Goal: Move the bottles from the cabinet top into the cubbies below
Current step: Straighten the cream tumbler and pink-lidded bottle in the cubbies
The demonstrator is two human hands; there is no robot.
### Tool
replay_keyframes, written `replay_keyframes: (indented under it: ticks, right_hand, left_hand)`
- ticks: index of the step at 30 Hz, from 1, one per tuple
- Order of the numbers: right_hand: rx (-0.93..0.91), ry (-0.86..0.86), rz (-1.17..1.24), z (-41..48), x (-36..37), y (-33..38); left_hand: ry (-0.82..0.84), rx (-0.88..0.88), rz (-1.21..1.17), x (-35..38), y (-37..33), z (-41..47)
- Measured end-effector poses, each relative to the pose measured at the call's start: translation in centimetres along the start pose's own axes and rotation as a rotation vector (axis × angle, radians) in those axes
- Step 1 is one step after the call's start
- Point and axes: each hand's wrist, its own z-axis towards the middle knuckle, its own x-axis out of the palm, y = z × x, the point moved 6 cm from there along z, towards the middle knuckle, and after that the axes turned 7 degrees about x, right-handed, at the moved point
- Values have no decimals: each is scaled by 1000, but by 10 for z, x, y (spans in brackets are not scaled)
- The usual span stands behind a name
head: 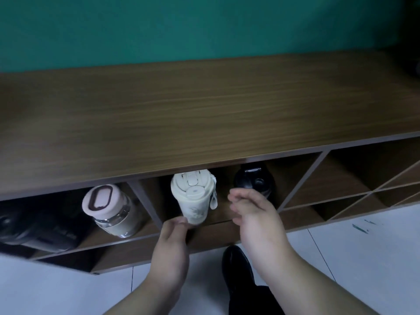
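Nearest, a black shoe [237, 267] stands on the pale tiled floor [354, 258] between the two forearms. The left hand [171, 253] reaches to the cubby edge, its fingertips [179, 220] touching the base of the white bottle [193, 196]; whether they grip it or only rest against it I cannot tell. The right hand [254, 214] hangs just beside that bottle on its right, fingers loosely curled and spread, holding nothing.

The white bottle stands upright in the middle cubby [150, 201], with a black bottle [254, 180] farther back to its right in the same cubby. In the cubby to the left stands a clear bottle with a pink lid [106, 208], and beside it lies a dark bottle [34, 228], blurred. Diagonal-walled cubbies [354, 185] lie to the right.

Above, the wooden cabinet top [204, 114] runs across, a teal wall [204, 26] behind.
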Motion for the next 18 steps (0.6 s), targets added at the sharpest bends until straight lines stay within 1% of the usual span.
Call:
replay_keyframes:
  ticks: [2,4,5,8,10,11,13,18]
  right_hand:
    - [33,14,83,8,15,-6]
    - [35,51,165,10,26,-14]
    - [12,63,155,10,32,-17]
    - [-7,14,152,18,42,-24]
    - [36,30,241,29,45,-22]
    - [44,34,272,34,45,-19]
    - [25,60,259,38,48,-13]
    - [16,118,256,43,58,-13]
  left_hand:
    - [-10,28,-25,-2,-2,2]
    - [21,62,-33,0,-4,8]
    - [44,80,-50,1,-7,11]
    - [78,116,-74,2,-7,25]
    - [79,128,-70,2,2,37]
    - [92,111,-81,2,7,42]
    - [113,77,-102,2,13,48]
    - [147,-21,-221,5,7,50]
